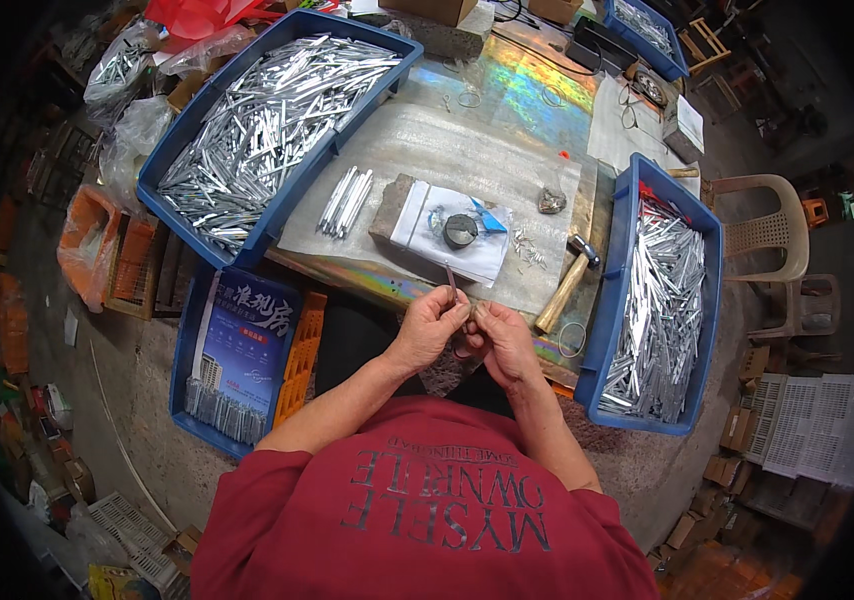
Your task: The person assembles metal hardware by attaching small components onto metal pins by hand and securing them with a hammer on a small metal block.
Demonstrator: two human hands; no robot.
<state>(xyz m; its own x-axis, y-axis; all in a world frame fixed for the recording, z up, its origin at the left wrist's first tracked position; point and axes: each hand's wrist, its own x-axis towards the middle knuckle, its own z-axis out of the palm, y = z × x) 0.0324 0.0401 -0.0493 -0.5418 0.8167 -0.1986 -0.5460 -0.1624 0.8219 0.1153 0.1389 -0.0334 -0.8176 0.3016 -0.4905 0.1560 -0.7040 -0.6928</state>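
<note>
Just in front of my chest, at the near edge of the worktable, my two hands are close together with fingertips almost touching. My left hand (pixel 429 325) pinches a thin dark strip (pixel 451 276) that points up and away from me. Beside it my right hand (pixel 499 338) is closed in a pinch; what lies between its fingers is too small to make out. Beyond the hands, a round dark pot (pixel 460 231) stands on white paper (pixel 481 264) over a stone block (pixel 389 208). Several silver metal strips (pixel 345 202) lie side by side left of the block.
Blue bins of silver strips stand left (pixel 265 246) and right (pixel 704 300). A wooden-handled hammer (pixel 564 290) lies right of the block, near small metal bits (pixel 528 248) and a clear lump (pixel 551 200). A lower blue bin (pixel 183 390) sits at the left. Plastic chairs (pixel 765 228) stand beyond.
</note>
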